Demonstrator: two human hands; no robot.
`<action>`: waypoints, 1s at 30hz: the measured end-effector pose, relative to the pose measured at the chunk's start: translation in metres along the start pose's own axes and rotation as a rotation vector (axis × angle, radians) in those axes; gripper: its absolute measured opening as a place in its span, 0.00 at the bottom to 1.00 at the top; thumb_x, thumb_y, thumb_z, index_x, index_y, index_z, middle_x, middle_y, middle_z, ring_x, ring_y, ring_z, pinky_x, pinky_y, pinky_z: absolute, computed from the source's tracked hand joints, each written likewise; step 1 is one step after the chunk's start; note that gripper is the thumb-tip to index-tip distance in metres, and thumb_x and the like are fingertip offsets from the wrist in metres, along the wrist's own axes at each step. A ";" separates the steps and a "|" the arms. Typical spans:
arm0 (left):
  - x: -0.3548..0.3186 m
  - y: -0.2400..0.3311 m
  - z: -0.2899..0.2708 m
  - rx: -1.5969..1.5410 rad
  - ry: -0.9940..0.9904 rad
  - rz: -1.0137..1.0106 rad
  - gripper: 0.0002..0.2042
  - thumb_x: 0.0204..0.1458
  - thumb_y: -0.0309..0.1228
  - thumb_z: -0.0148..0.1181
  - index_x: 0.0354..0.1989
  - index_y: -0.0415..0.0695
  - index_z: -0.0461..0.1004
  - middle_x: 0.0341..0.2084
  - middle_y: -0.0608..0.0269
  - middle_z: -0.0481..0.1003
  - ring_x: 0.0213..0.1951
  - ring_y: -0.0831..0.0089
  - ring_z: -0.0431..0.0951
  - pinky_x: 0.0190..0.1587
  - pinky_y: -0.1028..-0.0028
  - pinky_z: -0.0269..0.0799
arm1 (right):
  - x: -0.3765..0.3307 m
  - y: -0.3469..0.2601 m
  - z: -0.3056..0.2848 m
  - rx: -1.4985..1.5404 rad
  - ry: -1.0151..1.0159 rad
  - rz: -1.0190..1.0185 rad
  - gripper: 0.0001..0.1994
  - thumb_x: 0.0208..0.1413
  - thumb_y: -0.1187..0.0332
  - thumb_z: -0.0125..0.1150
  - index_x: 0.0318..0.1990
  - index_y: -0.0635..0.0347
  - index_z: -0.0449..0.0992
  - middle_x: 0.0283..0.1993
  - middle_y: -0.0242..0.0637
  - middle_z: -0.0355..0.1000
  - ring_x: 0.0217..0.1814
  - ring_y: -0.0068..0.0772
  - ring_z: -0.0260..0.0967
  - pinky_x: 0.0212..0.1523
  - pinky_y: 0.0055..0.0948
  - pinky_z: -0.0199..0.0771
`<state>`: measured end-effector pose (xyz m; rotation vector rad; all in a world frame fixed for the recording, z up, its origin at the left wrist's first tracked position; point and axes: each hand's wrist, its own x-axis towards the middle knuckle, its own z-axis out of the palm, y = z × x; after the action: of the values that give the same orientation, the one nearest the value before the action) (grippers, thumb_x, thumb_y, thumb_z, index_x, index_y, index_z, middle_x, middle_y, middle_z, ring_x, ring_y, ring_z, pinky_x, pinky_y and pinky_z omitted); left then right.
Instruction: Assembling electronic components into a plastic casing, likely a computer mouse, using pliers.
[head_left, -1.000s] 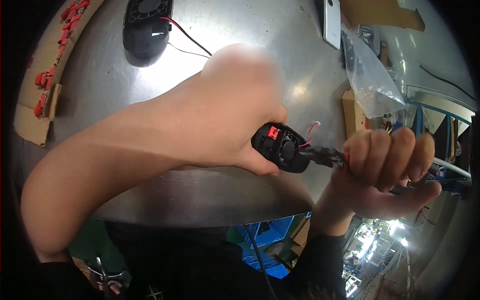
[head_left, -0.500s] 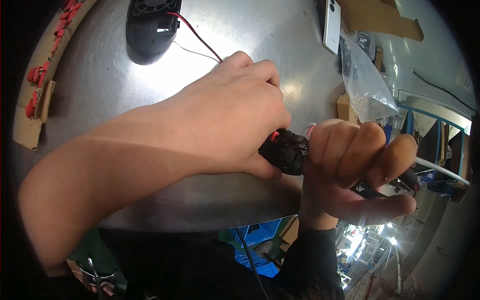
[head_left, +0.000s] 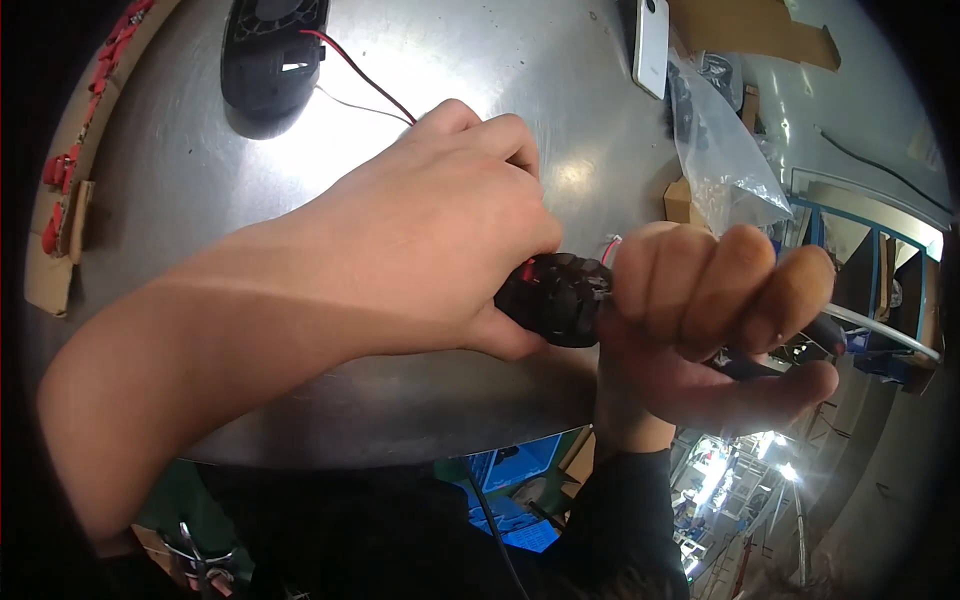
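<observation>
A: Since a second ago, right hand (head_left: 715, 320) closed in against the small round black plastic fan (head_left: 555, 298); its fist grips a dark tool handle (head_left: 820, 335).

B: Left hand (head_left: 440, 250) clamps the fan at the steel table's (head_left: 200, 200) near edge. Fastening looks mid-way; second black fan (head_left: 272, 50) waits far side.

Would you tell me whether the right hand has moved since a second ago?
Yes. The right hand has shifted left, closer to the left hand, measured against the metal table.

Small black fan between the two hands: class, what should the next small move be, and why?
Probably keep the left hand steady on the small black fan while the right hand eases its dark-handled tool in; tool and fan already meet, over the metal table edge.
</observation>
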<state>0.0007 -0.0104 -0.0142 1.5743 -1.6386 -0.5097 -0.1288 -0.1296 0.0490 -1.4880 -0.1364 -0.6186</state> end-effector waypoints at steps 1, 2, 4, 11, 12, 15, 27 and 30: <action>-0.001 0.001 0.000 0.019 -0.016 -0.001 0.18 0.40 0.45 0.77 0.33 0.45 0.81 0.34 0.65 0.78 0.56 0.62 0.72 0.60 0.60 0.62 | 0.001 -0.003 -0.004 0.002 0.000 0.002 0.20 0.68 0.44 0.58 0.33 0.45 0.62 0.21 0.23 0.57 0.15 0.17 0.48 0.17 0.21 0.51; -0.001 0.000 0.002 0.018 -0.017 -0.004 0.18 0.40 0.45 0.77 0.33 0.45 0.81 0.34 0.65 0.78 0.56 0.62 0.72 0.60 0.60 0.62 | 0.004 -0.008 -0.009 0.049 -0.064 -0.027 0.19 0.68 0.44 0.58 0.34 0.45 0.62 0.21 0.23 0.57 0.16 0.17 0.49 0.17 0.21 0.52; -0.001 -0.001 0.006 -0.053 0.043 -0.004 0.19 0.40 0.45 0.77 0.34 0.45 0.81 0.34 0.65 0.78 0.56 0.62 0.71 0.60 0.61 0.62 | 0.004 -0.015 -0.010 0.086 -0.114 -0.035 0.19 0.69 0.45 0.58 0.35 0.45 0.63 0.22 0.23 0.58 0.16 0.17 0.52 0.18 0.20 0.54; -0.003 -0.004 0.011 -0.044 0.100 0.027 0.18 0.41 0.44 0.77 0.34 0.45 0.81 0.34 0.65 0.78 0.57 0.61 0.71 0.61 0.60 0.61 | -0.002 -0.011 0.000 -0.045 -0.007 0.082 0.19 0.68 0.43 0.56 0.35 0.44 0.63 0.21 0.23 0.56 0.16 0.16 0.46 0.18 0.21 0.49; -0.003 -0.004 0.010 -0.057 0.091 0.019 0.18 0.41 0.44 0.77 0.34 0.45 0.81 0.34 0.65 0.78 0.57 0.61 0.71 0.61 0.60 0.61 | -0.002 -0.011 0.000 -0.045 -0.006 0.083 0.19 0.68 0.43 0.56 0.35 0.44 0.63 0.21 0.23 0.56 0.16 0.16 0.46 0.18 0.21 0.49; -0.004 -0.004 0.011 -0.064 0.092 0.012 0.18 0.41 0.44 0.77 0.33 0.45 0.81 0.34 0.64 0.78 0.57 0.61 0.71 0.61 0.60 0.61 | -0.004 -0.011 0.004 -0.036 0.013 0.091 0.20 0.67 0.43 0.58 0.37 0.46 0.64 0.23 0.24 0.56 0.18 0.16 0.46 0.20 0.21 0.49; -0.003 0.002 0.009 -0.069 0.100 -0.019 0.18 0.42 0.44 0.77 0.32 0.44 0.81 0.36 0.63 0.78 0.56 0.61 0.70 0.60 0.61 0.62 | -0.010 -0.013 0.001 0.012 0.049 0.055 0.30 0.62 0.40 0.64 0.53 0.57 0.65 0.36 0.31 0.58 0.27 0.23 0.53 0.29 0.26 0.55; -0.003 0.001 0.010 -0.061 0.114 -0.022 0.18 0.41 0.44 0.77 0.32 0.44 0.81 0.36 0.63 0.78 0.56 0.61 0.70 0.60 0.61 0.62 | -0.010 -0.013 -0.001 0.009 0.014 0.028 0.30 0.62 0.40 0.64 0.54 0.56 0.66 0.36 0.31 0.59 0.27 0.24 0.53 0.29 0.27 0.55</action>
<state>-0.0078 -0.0094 -0.0210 1.5490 -1.5087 -0.4684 -0.1432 -0.1270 0.0561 -1.4739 -0.1072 -0.6053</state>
